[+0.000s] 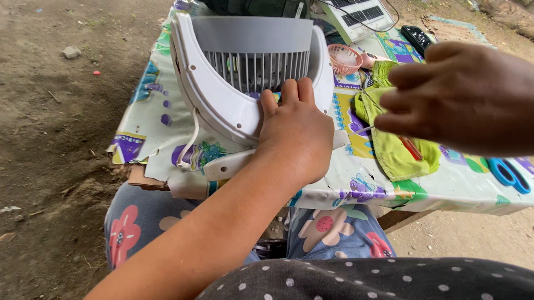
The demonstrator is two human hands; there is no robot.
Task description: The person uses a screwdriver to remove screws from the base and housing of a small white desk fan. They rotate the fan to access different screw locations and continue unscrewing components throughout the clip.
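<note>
The left hand (294, 128) lies flat on the lower rim of a white fan case (234, 62) with grey slats, which stands on a table (159, 121) with a bright picture cloth. The right hand (463, 99) hangs in the air at 3 o'clock, fingers loose, just above a green cloth (391, 145). A pink bowl (345, 57) sits at 1 o'clock, near the fan case.

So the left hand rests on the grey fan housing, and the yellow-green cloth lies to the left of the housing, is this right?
Not quite. The head view shows the yellow-green cloth to the right of the grey fan housing, under the right hand. The left hand does rest on the housing.
</note>
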